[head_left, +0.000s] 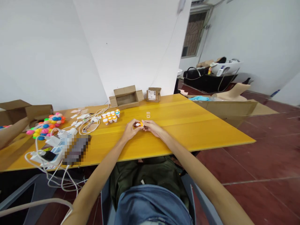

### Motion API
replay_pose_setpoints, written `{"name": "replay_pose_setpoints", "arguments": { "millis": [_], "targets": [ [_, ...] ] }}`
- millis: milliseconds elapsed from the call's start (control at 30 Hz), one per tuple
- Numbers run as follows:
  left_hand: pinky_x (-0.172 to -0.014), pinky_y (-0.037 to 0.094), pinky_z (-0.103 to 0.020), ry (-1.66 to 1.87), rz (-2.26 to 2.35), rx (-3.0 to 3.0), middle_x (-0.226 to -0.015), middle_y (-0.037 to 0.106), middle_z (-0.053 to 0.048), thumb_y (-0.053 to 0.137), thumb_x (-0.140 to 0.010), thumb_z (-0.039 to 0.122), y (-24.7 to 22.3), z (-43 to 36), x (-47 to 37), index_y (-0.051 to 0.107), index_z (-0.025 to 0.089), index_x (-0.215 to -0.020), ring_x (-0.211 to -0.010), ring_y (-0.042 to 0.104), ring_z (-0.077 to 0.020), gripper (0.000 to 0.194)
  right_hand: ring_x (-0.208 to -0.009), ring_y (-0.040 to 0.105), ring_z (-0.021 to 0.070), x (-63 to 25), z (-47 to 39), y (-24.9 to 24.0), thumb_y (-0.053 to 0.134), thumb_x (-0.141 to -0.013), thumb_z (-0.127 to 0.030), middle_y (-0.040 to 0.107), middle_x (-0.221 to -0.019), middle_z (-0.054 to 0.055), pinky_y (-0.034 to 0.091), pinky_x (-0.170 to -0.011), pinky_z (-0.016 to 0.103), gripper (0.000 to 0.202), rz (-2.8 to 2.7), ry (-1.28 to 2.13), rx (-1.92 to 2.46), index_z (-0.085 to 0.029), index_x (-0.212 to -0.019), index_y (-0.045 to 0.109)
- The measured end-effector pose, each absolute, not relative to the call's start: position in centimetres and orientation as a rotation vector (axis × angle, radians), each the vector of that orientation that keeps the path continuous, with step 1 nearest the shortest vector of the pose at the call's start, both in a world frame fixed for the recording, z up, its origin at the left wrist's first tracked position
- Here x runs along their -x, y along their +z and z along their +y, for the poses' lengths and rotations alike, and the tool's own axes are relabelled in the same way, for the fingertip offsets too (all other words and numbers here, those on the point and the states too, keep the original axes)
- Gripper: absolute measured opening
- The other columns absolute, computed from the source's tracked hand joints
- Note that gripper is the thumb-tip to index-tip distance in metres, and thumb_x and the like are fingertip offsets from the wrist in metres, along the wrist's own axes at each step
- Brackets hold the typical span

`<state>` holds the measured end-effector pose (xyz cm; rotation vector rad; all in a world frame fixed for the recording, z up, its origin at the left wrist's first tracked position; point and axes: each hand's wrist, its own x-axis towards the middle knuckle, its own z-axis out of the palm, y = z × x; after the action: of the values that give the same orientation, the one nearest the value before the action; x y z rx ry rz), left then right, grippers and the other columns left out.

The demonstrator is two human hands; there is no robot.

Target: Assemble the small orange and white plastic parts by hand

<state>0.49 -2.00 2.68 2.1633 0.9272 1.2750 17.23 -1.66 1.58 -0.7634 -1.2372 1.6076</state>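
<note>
Over the middle of the yellow table, my left hand [130,129] and my right hand [151,127] meet around a small orange-and-white piece [141,124]. The fingers of both hands are closed on it and cover part of it, so its exact kind cannot be made out. Just beyond my right hand stands a small clear plastic cup or cover [148,114]. To the left of my left hand is a tight group of small white-and-orange containers [109,117], one of them with a blue-green band [117,113].
An open cardboard box [126,99] and a smaller carton [153,95] stand along the wall. White cables [90,123], a power strip [56,156] and a blurred dark object [77,150] lie left. Beyond are colourful plastic pieces [47,126] and another person's arm [12,132].
</note>
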Motion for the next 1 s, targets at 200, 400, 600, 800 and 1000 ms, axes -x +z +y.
{"name": "replay_pose_setpoints", "arguments": {
  "millis": [200,400,600,800,1000],
  "targets": [
    [-0.066,0.049,-0.026,1.316,0.982,-2.152,-0.076,0.067,0.0,0.071,-0.079,0.037,2.68,-1.98,-0.59,0.065,0.018,-0.081,-0.068,0.059,-0.0136,0.019,-0.077,0.062,0.0125,-17.51,-1.59,1.27,0.089,-0.056,-0.04,0.07,-0.082,0.0,0.051,-0.079,0.027,0.033,-1.2,1.625,0.66,-0.021,-0.076,0.071],
    [-0.065,0.048,-0.026,1.326,0.973,-2.19,-0.078,0.068,-0.001,0.07,-0.08,0.035,2.45,-1.83,-0.56,0.065,0.019,-0.084,-0.068,0.059,-0.0136,0.017,-0.085,0.065,0.0147,-17.76,-1.51,1.03,0.089,-0.057,-0.029,0.072,-0.088,0.001,0.052,-0.091,0.033,0.029,-1.165,1.654,0.616,-0.023,-0.081,0.073],
    [-0.066,0.047,-0.026,1.348,0.909,-2.306,-0.079,0.065,-0.001,0.069,-0.082,0.034,2.43,-1.81,-0.49,0.064,0.019,-0.089,-0.07,0.058,-0.0139,0.017,-0.08,0.065,0.0139,-17.42,-1.28,0.98,0.082,-0.071,-0.034,0.074,-0.09,0.005,0.054,-0.085,0.031,0.019,-1.094,1.689,0.674,-0.019,-0.079,0.074],
    [-0.067,0.047,-0.026,1.337,0.91,-2.354,-0.082,0.065,-0.002,0.067,-0.084,0.035,2.26,-1.65,-0.39,0.065,0.02,-0.094,-0.071,0.058,-0.0143,0.018,-0.079,0.064,0.0132,-17.24,-1.34,1.16,0.081,-0.072,-0.031,0.073,-0.088,0.004,0.054,-0.082,0.029,0.014,-1.072,1.691,0.686,-0.02,-0.077,0.073],
    [-0.068,0.047,-0.026,1.344,0.952,-2.36,-0.082,0.065,-0.001,0.068,-0.084,0.034,2.25,-1.72,-0.28,0.066,0.02,-0.095,-0.072,0.057,-0.0142,0.018,-0.074,0.062,0.0116,-17.09,-1.4,1.07,0.082,-0.07,-0.032,0.07,-0.08,0.001,0.053,-0.074,0.025,0.016,-1.089,1.682,0.693,-0.022,-0.076,0.071]
  ]
}}
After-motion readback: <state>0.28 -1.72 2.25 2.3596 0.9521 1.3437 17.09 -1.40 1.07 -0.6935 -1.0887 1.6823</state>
